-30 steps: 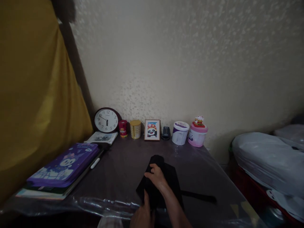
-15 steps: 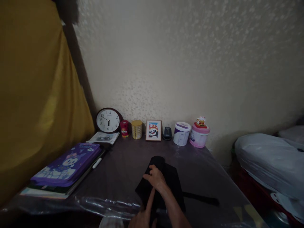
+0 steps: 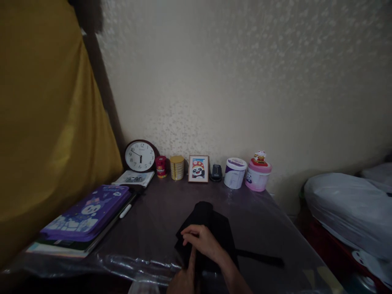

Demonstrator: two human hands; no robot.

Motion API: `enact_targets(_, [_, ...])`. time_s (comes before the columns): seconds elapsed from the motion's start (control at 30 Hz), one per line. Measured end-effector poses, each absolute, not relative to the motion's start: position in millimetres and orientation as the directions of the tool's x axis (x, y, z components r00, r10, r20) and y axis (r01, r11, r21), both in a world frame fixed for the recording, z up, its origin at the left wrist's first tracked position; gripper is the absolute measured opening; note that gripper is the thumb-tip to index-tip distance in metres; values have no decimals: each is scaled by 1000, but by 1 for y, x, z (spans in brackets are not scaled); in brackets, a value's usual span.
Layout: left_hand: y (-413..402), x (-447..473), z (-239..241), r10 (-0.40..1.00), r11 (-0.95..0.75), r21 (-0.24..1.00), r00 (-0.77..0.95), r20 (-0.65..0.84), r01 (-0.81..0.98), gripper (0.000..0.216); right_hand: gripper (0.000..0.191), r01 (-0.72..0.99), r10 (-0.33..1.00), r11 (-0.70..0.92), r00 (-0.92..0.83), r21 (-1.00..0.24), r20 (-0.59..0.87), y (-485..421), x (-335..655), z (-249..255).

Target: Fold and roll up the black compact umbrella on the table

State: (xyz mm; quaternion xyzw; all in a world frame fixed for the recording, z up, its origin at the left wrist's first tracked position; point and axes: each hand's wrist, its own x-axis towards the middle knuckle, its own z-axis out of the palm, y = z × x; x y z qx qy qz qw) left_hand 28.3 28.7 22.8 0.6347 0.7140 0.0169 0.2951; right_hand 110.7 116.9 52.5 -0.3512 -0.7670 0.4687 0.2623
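Observation:
A folded black cloth [image 3: 219, 228], perhaps a garment or apron, lies near the front of the dark table, with a narrow black strap [image 3: 260, 258] trailing from it to the right. My right hand [image 3: 203, 241] rests over the cloth's left part; its fingers are bent and a little apart, with no fabric visible between them. Below, at the table's front edge, my left hand [image 3: 182, 281] has its index finger stretched forward onto the cloth, the tip under or beside my right hand. The rest of its fingers are mostly out of sight.
A purple pencil-case-like folder [image 3: 88, 212] lies on books at left, a white pen [image 3: 125, 211] beside it. Along the wall stand a clock [image 3: 140, 157], red tin [image 3: 161, 167], yellow tin [image 3: 177, 168], framed panda picture [image 3: 198, 169] and two tubs [image 3: 235, 174]. Clear plastic covers the table [image 3: 147, 228].
My right hand has moved down and toward me over the cloth, its fingers now pointing more to the left. My left hand keeps its index finger on the cloth, nearly in place.

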Motion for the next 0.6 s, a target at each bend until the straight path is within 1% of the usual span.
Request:
enact_targets(0.1, [32,28,18,900,232,417,-31,-436,879,79,23,320,795,508,-531,-800,292,112,126,47])
enact_targets(0.2, [35,28,12,896,251,461,-23,-444,851,83,23,358,763,609,-507,-708,400,115,138,33])
enact_targets(0.33, [37,29,11,884,315,478,-69,-463,820,80,26,414,716,676,-564,-610,411,138,142,20])
enact_targets(0.47, [36,30,13,866,367,479,-104,-489,798,76,29,458,710,690,-580,-560,400,177,138,15])
enact_targets(0.53, [36,30,15,859,386,463,-127,-496,798,75,30,488,718,685,-579,-541,387,198,135,14])
enact_targets(0.6, [36,31,17,851,392,441,-137,-508,807,75,30,543,761,641,-541,-542,358,216,132,14])
